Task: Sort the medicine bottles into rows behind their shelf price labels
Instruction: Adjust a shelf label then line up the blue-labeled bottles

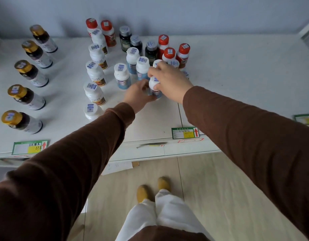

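Head view looks down on a white shelf top (pixel 237 70) with both brown-sleeved arms reaching to its middle. The left hand (pixel 139 94) has its fingers curled round the lower body of a white-capped plastic bottle with a pale blue label (pixel 154 87), which stands about midway between the front and back edges. The right hand (pixel 169 78) comes over the same bottle from above; its fingertips pinch a second white cap (pixel 157 63) just behind it, though how much of that bottle it holds I cannot tell.

Just left of the hands stand three more white-capped blue-label bottles (pixel 121 75), close together and upright. Behind them, toward the back edge, is a cluster of dark bottles with grey caps (pixel 125 38) and red-capped white bottles (pixel 169 53); two more red-capped ones stand further left at the back.

A row of white bottles with orange-brown labels (pixel 95 72) runs from the back toward the front edge, left of the middle. Near the left edge, a row of five dark glass bottles with gold caps (pixel 24 96) runs the same way, ending behind a green-bordered paper price label (pixel 29 147) at the front edge. A second such label with a red arrow (pixel 185 132) lies at the front edge, below the right forearm, and a third (pixel 305 119) shows at the right edge.
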The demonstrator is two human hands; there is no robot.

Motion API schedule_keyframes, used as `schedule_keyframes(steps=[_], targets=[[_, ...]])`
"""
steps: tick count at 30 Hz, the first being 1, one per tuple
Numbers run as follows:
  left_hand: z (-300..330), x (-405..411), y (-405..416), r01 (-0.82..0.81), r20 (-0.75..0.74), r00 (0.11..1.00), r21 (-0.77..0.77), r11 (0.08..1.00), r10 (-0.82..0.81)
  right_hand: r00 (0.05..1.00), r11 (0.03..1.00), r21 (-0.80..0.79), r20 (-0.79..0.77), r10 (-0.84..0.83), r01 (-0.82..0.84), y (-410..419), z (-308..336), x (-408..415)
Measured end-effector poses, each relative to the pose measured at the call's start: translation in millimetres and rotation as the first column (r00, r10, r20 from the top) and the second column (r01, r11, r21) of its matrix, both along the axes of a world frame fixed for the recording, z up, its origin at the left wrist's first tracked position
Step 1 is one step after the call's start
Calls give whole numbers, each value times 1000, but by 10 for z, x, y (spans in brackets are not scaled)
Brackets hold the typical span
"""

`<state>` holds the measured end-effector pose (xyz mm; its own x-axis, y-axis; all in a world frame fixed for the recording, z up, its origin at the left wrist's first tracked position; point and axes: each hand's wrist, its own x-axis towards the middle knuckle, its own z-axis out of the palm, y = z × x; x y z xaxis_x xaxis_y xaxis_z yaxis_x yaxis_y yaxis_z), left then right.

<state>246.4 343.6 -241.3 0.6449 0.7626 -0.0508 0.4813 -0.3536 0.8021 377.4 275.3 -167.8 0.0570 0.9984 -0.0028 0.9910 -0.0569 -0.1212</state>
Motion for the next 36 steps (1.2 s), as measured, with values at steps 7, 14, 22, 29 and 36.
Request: schedule_keyframes(steps=[7,14,22,29,36], targets=[[412,-219,-104,108,302,953,-381,918,13,925,993,13,-365,-101,114,-160,518,164],[1040,-433,-438,309,468,883,-540,783,-27,624,979,34,-775,-100,199,-514,1054,162],[1297,-470,-739,327,489,872,-540,776,-26,515,992,19,-856,-50,128,-743,1168,175],[1386,-402,-841,289,461,887,-505,813,-29,563,997,70,-825,42,29,-827,1222,217],[1397,-360,-863,293,474,880,-490,821,-31,575,994,108,-813,88,0,-869,1245,247]])
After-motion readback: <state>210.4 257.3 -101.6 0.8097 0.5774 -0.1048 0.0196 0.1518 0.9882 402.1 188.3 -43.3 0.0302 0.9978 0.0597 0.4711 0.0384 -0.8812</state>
